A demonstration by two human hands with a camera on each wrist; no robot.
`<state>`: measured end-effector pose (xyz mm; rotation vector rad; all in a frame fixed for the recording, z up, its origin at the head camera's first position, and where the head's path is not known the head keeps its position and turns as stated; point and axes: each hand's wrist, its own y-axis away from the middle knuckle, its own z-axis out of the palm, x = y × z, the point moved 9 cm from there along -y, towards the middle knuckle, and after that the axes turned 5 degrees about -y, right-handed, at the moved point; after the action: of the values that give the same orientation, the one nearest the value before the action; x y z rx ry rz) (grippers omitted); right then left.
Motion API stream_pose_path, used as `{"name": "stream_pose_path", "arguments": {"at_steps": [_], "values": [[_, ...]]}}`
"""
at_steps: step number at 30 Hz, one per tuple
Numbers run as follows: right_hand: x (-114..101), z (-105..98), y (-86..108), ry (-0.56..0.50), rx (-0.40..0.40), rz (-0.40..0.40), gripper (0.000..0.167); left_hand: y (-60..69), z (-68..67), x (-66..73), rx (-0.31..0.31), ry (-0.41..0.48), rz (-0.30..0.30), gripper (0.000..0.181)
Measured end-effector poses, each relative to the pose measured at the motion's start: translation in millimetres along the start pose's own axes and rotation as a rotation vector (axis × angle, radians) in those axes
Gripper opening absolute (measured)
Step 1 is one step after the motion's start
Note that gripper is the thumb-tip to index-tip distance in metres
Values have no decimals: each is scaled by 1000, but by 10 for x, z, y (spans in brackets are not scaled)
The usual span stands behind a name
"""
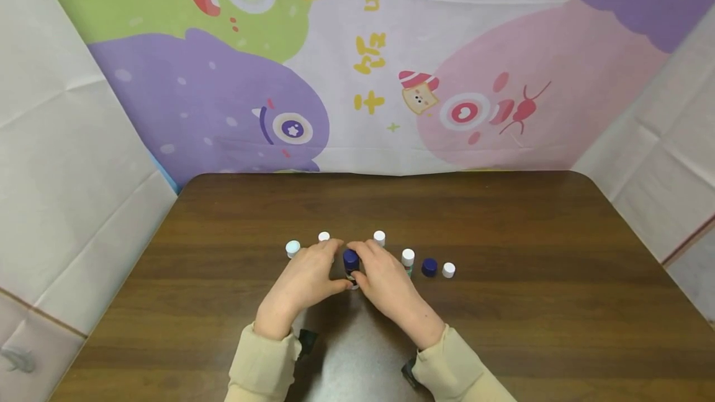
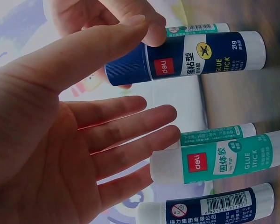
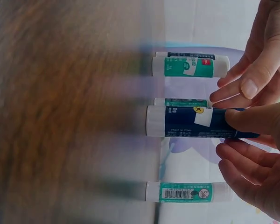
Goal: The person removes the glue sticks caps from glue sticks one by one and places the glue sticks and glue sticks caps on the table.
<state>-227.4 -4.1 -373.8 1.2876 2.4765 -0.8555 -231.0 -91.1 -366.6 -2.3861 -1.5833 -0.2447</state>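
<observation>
A dark blue glue stick with a blue cap [image 1: 351, 258] stands upright between my hands near the middle of the table. My right hand [image 1: 388, 278] pinches it near the cap, and the right wrist view shows the thumb across the dark blue body [image 3: 191, 122]. On the other side, my left hand [image 1: 306, 278] is spread with fairly straight fingers. Its thumb passes close to the cap in the left wrist view; whether it touches cannot be told. Beyond those left fingers stand a green glue stick [image 2: 228, 161] and a dark blue one with a white cap [image 2: 219, 205].
White-capped sticks [image 1: 379, 237] stand behind my hands, and a green one [image 1: 408, 258] is right of my right hand. Farther right sit a short dark blue cap-like piece [image 1: 429, 267] and a small white one [image 1: 449, 270]. A printed cloth [image 1: 368, 141] hangs behind the wooden table [image 1: 530, 315].
</observation>
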Motion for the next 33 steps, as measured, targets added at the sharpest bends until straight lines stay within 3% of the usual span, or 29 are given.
{"name": "stream_pose_path", "arguments": {"at_steps": [8, 21, 26, 33], "values": [[37, 18, 4, -17, -9, 22, 37, -2, 19, -6, -20, 1, -5, 56], [135, -77, 30, -157, -50, 98, 32, -6, 43, -7, -46, -21, -19, 55], [121, -199, 27, -233, -31, 118, 30, -19, 2, 15, 0, -20, 8, 51], [54, -452, 43, -270, 60, 82, 32, -19, -78, 103, 68, -5, 68, 46]]}}
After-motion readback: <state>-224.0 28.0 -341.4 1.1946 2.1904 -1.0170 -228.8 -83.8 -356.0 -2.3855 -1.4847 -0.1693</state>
